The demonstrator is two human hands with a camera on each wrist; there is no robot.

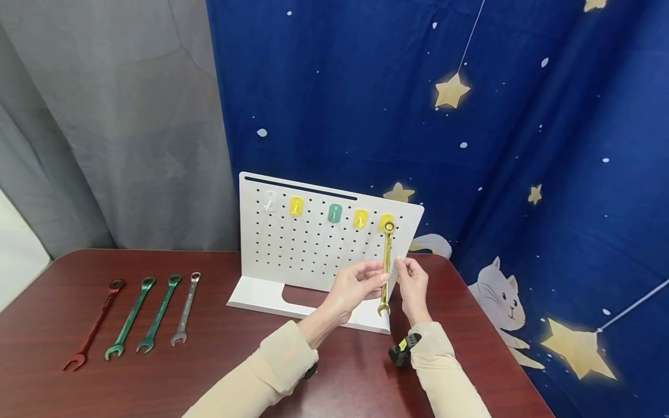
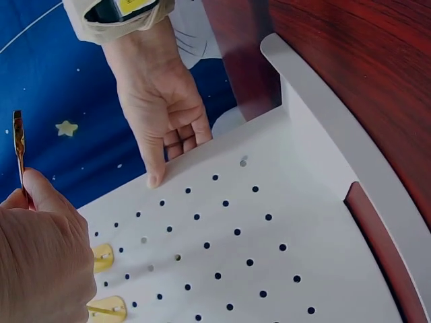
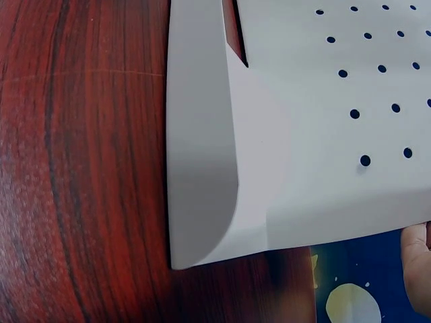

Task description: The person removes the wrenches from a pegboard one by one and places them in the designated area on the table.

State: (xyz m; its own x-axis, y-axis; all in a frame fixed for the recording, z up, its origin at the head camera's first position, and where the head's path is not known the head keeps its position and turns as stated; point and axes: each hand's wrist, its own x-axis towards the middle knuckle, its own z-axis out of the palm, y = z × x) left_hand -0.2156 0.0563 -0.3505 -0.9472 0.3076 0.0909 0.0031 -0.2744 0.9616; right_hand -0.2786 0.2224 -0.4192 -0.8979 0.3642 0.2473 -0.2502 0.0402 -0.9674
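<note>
My left hand pinches a gold combination wrench partway down its shaft. The wrench stands upright in front of the white pegboard, its ring end over the rightmost yellow hook. Whether the ring is on the hook's peg, I cannot tell. In the left wrist view, the wrench's open end sticks out past the left hand. My right hand grips the board's right edge, thumb on the front face, fingers curled behind, as the left wrist view shows. Only part of it appears in the right wrist view.
Several wrenches lie in a row on the table at left: a red one, two green ones, including one beside the red, and a silver one. Other hooks on the board include a teal one. A blue curtain hangs behind.
</note>
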